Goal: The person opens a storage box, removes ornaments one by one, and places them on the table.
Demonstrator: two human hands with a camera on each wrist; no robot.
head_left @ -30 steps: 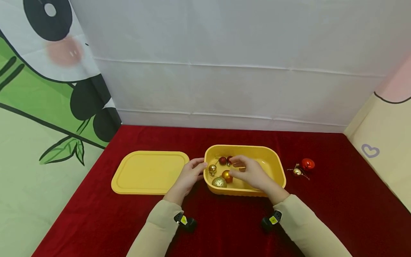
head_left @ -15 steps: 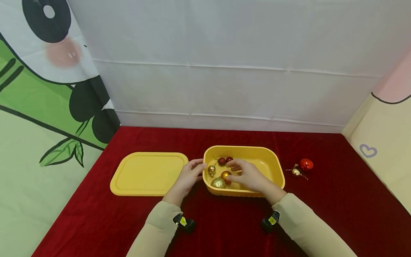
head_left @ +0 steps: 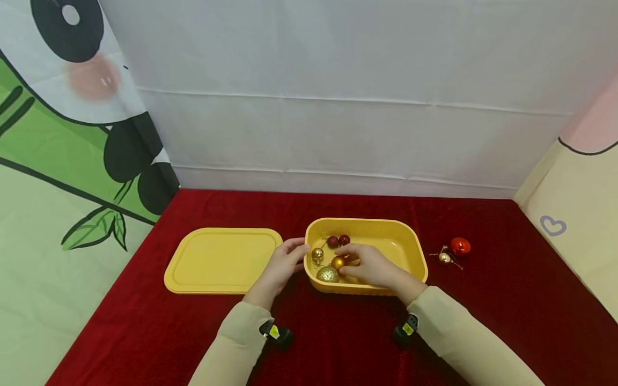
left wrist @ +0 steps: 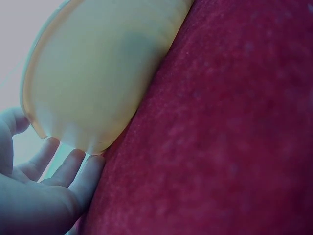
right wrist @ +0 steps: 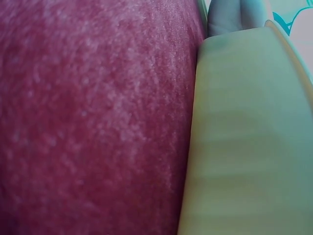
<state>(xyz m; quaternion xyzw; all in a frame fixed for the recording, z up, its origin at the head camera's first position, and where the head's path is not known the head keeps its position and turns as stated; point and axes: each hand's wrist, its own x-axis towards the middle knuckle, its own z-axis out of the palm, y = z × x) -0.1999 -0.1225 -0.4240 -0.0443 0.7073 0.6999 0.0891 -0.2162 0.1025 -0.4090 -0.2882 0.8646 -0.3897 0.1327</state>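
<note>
A yellow plastic box [head_left: 386, 289] holds several Christmas baubles. My left hand [head_left: 278, 269] touches the box's left end; in the left wrist view its fingertips [left wrist: 74, 154] lie against the outer wall, with the thumb by the rim. Inside the box, my right hand [head_left: 369, 265] has its thumb and fingers curled round an orange-gold bauble [head_left: 337, 262]. Close by lie a glittery gold bauble [head_left: 328, 275], a small shiny gold one [head_left: 317, 254] and two dark red ones [head_left: 333, 242]. The right wrist view shows the box's side wall [right wrist: 249, 137] but not the right hand's fingers.
A flat yellow lid [head_left: 222, 261] lies left of the box on the red cloth [head_left: 328, 343]. Right of the box are a bright red bauble [head_left: 460, 246] and a small pale gold one [head_left: 444, 258] with stray hanging loops. A white sheet [head_left: 338, 134] hangs behind.
My right hand has moved slightly left and down, its thumb and fingers drawing closer round the orange-gold bauble, which has shifted a little. The left hand stays at the box's end.
</note>
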